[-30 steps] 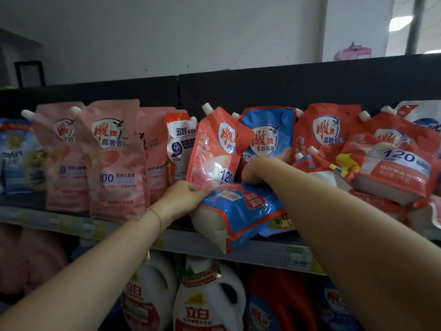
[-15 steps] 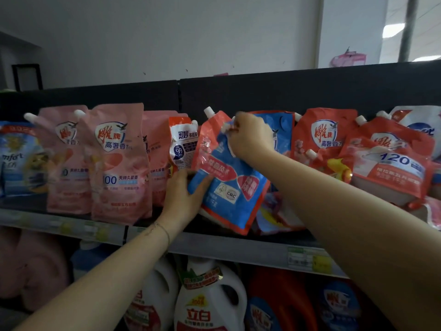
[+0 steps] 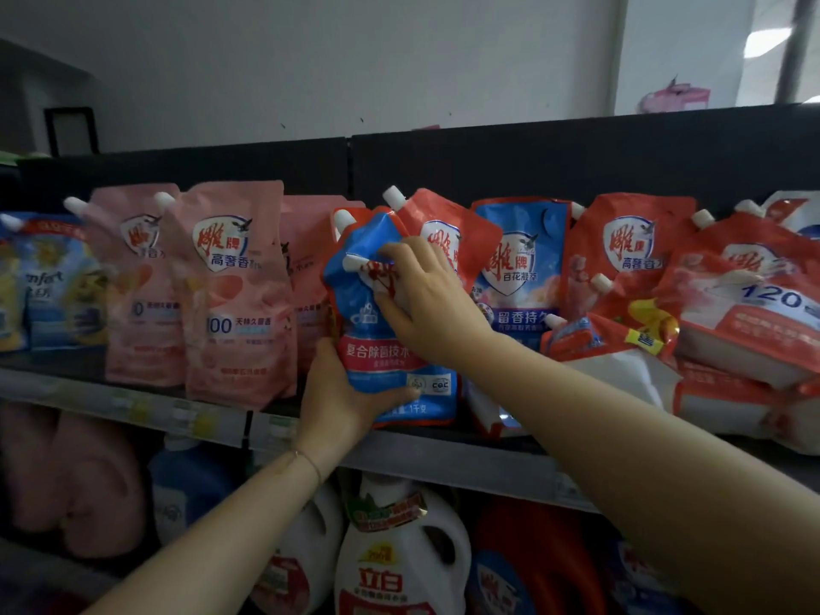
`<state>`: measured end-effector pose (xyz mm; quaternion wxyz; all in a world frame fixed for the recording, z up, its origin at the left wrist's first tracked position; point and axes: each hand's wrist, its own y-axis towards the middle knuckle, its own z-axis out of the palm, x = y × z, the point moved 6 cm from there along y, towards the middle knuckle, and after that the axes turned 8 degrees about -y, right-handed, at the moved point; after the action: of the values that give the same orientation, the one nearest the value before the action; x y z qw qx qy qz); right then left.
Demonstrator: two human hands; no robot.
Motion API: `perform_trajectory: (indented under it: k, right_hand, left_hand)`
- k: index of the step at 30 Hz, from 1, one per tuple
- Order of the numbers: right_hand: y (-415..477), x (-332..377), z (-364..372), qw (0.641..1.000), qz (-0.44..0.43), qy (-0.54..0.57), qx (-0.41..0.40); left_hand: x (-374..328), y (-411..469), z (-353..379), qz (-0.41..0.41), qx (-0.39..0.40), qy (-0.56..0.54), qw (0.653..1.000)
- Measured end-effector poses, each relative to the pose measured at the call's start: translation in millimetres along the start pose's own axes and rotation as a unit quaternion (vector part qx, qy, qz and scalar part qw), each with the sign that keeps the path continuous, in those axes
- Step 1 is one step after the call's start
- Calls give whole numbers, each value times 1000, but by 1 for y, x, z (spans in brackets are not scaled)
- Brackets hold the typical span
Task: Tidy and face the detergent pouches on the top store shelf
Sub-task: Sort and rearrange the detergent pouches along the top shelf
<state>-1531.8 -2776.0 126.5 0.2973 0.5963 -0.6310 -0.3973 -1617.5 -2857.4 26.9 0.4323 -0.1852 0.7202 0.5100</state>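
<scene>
The top shelf (image 3: 443,457) carries a row of detergent pouches against its dark back panel (image 3: 577,162). Pink pouches (image 3: 239,299) stand upright at the left and a blue pouch (image 3: 377,339) stands at the front near the middle. At the right, red pouches (image 3: 750,335) lie flat in a slumped pile.

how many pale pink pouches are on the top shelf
3 pale pink soft plastic detergent pouches: the leftmost, the front one right of it, and one half hidden behind that. More may stand behind.
</scene>
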Motion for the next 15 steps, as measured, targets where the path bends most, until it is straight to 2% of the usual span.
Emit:
perform_trajectory:
  k: [3, 8, 12, 15]
  right_hand:
    - [-14, -7, -1, 994, 93, -20, 49]
    - [-64, -7, 16, 958, 226, 57, 165]
    - [-80, -4, 30, 944, 245, 56, 216]
    - [-78, -8, 29, 946, 225, -11, 234]
  left_hand:
    - [7, -1, 3, 10, -17, 6, 1000]
    - [17, 11, 6, 16, -24, 99, 995]
    - [14, 19, 6, 9, -17, 151, 988]
    - [10, 26, 4, -8, -16, 217, 976]
